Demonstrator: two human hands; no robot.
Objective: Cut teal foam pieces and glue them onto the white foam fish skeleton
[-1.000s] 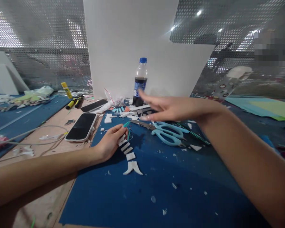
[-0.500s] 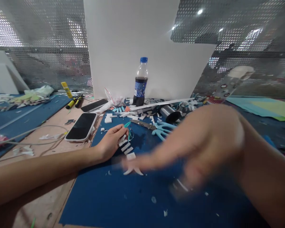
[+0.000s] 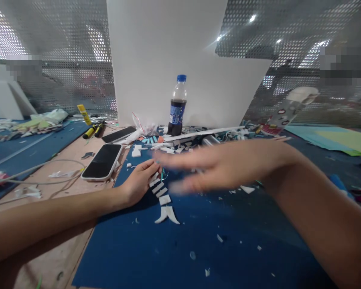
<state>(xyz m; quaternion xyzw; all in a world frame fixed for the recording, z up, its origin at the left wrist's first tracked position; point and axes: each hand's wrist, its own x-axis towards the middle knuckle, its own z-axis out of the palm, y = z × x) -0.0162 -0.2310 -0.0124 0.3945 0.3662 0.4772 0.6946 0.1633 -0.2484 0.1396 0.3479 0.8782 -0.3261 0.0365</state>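
My left hand [image 3: 140,181] rests on the blue mat, its thumb and fingertips pinched on a small teal strip [image 3: 162,174]. A thin loop of wire or thread shows beside the strip. From those fingers a row of white foam pieces [image 3: 161,192] runs down the mat, ending in a forked, tail-like white piece [image 3: 167,215]. My right hand [image 3: 225,162] is blurred and reaches across from the right, fingers stretched and thumb apart. Its fingertips are close to my left fingertips; whether they touch, I cannot tell. Nothing shows in the right hand.
Behind the hands stand a cola bottle [image 3: 177,110] and a white board [image 3: 168,48]. White scraps [image 3: 136,151] and a silver spool [image 3: 209,140] lie before them. A phone [image 3: 102,161] is at left, coloured sheets [image 3: 333,138] and a tumbler [image 3: 285,110] at right.
My right hand has swung up and away from the forked white piece towards my left fingertips. It now covers the blue-handled scissors. My left hand stays in place.
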